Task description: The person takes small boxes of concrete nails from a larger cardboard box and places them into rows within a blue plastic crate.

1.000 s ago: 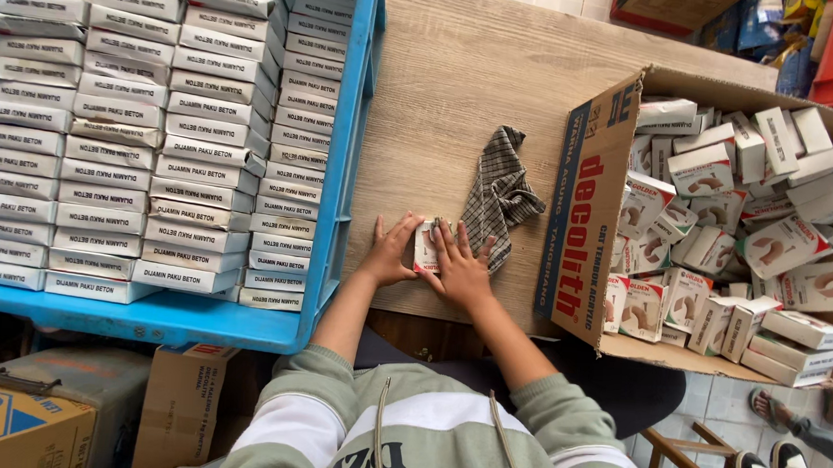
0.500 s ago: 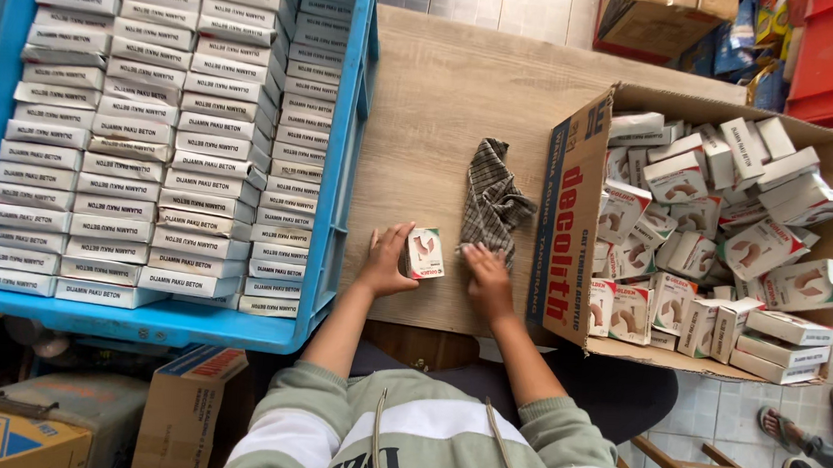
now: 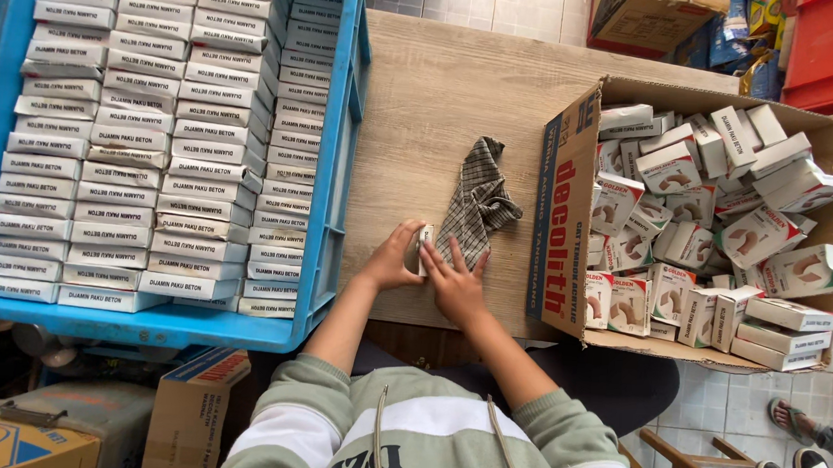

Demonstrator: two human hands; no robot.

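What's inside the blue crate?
The blue crate holds neat rows of small white boxes, all packed on edge. Whatever lies beneath that top layer is covered, so I can't tell.

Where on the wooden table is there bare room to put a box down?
Bare wood lies on the table beyond the checked cloth, between the blue crate and the cardboard carton. Near the hands, the cloth and small box crowd it; crate and carton are full.

Two hands (image 3: pixel 424 268), one small box (image 3: pixel 424 247), one checked cloth (image 3: pixel 480 201), one blue crate (image 3: pixel 339 163) and one cardboard carton (image 3: pixel 564 223) are counted.
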